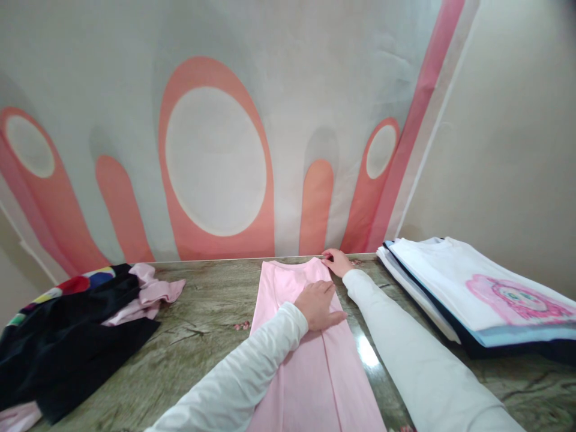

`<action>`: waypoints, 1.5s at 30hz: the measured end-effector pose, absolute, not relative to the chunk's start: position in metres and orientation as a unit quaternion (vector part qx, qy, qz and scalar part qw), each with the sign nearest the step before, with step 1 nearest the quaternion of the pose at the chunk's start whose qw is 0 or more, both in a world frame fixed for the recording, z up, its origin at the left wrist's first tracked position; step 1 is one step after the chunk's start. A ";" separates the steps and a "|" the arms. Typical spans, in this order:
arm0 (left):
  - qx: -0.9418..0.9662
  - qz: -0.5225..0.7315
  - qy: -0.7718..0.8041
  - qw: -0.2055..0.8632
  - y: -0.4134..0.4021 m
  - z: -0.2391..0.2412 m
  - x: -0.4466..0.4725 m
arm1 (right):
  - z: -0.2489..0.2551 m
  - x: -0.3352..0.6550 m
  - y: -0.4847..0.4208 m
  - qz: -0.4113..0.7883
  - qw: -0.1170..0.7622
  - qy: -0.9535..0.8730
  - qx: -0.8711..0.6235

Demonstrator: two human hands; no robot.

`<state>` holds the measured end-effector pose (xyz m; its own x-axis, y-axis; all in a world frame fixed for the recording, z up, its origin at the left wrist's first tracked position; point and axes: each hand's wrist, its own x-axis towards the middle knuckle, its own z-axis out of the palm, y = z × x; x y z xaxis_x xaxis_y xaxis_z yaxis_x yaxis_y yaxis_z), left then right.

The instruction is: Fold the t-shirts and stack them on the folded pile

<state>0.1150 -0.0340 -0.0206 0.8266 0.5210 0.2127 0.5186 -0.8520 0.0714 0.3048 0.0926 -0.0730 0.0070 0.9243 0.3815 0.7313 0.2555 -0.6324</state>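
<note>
A pale pink shirt (310, 384) lies on the table in a long, narrow folded strip, its neckline at the far edge and its near end running out of view. Flat on its upper part rests my left hand (320, 306), palm down, thumb stretched to the right. At the shirt's far right corner, my right hand (337, 263) has its thumb and fingers closed on the fabric's edge. Creases run lengthwise down the cloth.
On the right stands a pile of folded shirts (450, 270), a white one with a pink printed figure on top. Crumpled black and pink clothes (85, 336) lie at the left. Behind the wood-patterned table (202, 342) rises a wall hanging (288, 90) with orange-pink arches.
</note>
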 end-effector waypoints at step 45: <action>0.948 0.101 0.301 -0.009 -0.011 0.010 0.089 | -0.052 0.285 -0.007 0.038 0.182 -0.819 -0.543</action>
<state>0.0888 -0.0108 0.0096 0.7987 0.5684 0.1973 0.5721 -0.8190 0.0437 0.2850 -0.0066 -0.0515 -0.3431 0.9036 0.2565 0.8756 0.4065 -0.2608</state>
